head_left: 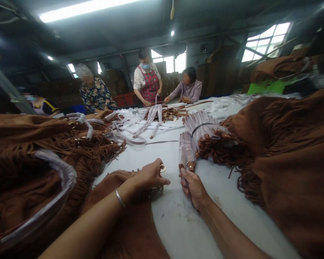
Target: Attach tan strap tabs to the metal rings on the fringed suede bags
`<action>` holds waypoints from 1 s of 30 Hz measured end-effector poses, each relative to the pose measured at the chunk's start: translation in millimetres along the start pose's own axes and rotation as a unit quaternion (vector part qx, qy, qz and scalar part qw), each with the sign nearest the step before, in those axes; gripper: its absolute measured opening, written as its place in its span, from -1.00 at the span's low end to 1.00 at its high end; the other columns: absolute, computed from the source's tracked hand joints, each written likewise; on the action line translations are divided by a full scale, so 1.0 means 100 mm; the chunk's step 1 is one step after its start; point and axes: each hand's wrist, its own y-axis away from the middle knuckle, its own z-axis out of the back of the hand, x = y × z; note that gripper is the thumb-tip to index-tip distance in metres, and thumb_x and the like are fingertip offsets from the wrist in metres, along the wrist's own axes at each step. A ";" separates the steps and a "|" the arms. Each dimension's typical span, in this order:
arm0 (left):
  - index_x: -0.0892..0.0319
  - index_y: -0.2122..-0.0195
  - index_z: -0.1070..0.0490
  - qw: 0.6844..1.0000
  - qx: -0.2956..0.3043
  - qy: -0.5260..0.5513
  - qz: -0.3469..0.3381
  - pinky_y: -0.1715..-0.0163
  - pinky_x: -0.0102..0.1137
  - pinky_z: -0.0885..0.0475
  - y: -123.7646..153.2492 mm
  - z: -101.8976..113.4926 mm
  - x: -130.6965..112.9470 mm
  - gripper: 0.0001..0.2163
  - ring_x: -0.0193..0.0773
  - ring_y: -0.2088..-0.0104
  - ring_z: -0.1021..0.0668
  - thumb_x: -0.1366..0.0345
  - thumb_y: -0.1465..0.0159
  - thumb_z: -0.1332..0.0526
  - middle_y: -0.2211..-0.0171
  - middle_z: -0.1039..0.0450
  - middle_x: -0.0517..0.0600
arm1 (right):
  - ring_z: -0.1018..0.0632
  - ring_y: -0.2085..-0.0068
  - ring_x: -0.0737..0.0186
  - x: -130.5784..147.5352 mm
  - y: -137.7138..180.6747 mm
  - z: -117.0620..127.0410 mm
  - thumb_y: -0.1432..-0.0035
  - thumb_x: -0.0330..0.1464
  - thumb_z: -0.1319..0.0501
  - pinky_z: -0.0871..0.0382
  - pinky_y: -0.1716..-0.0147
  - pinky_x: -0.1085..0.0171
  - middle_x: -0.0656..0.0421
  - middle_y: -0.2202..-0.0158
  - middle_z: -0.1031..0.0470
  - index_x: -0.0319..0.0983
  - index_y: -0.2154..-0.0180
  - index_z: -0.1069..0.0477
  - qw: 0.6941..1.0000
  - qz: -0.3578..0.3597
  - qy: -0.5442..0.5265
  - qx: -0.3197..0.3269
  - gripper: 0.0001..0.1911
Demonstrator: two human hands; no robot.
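Several brown fringed pieces (13, 129) heaped at left; one brown panel (132, 230) under the left hand (149, 175), fingers curled at a gold ring (163, 168), whether pinched one cannot tell; plastic-wrapped straps (187, 151) over the white table (175, 212), lower ends clasped in the right hand (194, 189); one banded strap bundle (205, 126) alongside; brown fabric heap (291, 172), far right.

Cannot see the part of the wrapped straps (187, 153) hidden by the right grip (193, 186). Cannot place the gold ring (164, 168) at the left grip (150, 175) as worn or pinched. Cannot follow the brown fabric (132, 226) below the left grip past the bottom edge. Cannot make out the tiny fittings (175, 119) beyond both grips.
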 end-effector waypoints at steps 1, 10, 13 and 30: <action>0.23 0.08 -0.19 0.999 -0.032 -0.016 0.004 0.33 -0.34 -0.33 0.11 -0.10 -0.04 -0.45 -0.18 0.36 -0.42 0.10 0.01 -0.34 0.40 -0.33 -0.05 | -0.03 0.73 0.53 0.01 0.01 0.01 -0.06 0.02 -0.10 0.15 0.78 0.48 0.41 0.67 -0.05 -0.23 0.38 -0.17 1.000 -0.012 -0.018 0.013 -0.57; 0.26 -0.22 0.27 0.971 -0.187 -0.122 -0.091 0.27 -0.29 -0.37 0.48 -0.50 -0.02 -0.04 -0.16 0.32 -0.42 0.27 0.05 -0.41 0.29 -0.32 -0.01 | -0.02 0.76 0.57 0.03 0.14 -0.09 0.00 -0.08 -0.26 0.16 0.81 0.51 0.44 0.69 -0.03 -0.26 0.36 -0.24 0.985 -0.096 -0.053 0.137 -0.61; 0.21 -0.23 0.33 0.971 -0.188 -0.090 -0.117 0.29 -0.31 -0.36 0.45 -0.48 0.05 0.01 -0.20 0.33 -0.42 0.27 0.06 -0.41 0.27 -0.32 -0.01 | -0.02 0.76 0.57 0.02 0.13 -0.11 -0.01 -0.12 -0.26 0.15 0.81 0.52 0.44 0.70 -0.03 -0.26 0.38 -0.25 0.982 -0.115 -0.046 0.143 -0.64; 0.23 -0.20 0.26 0.976 -0.156 0.042 -0.145 0.33 -0.39 -0.38 0.36 -0.43 0.17 -0.09 -0.27 0.36 -0.44 0.36 0.05 -0.35 0.31 -0.32 -0.04 | -0.07 0.72 0.55 -0.05 0.19 -0.32 -0.03 -0.22 -0.29 0.10 0.78 0.53 0.36 0.68 -0.19 -0.26 0.36 -0.28 0.985 -0.089 -0.038 0.141 -0.72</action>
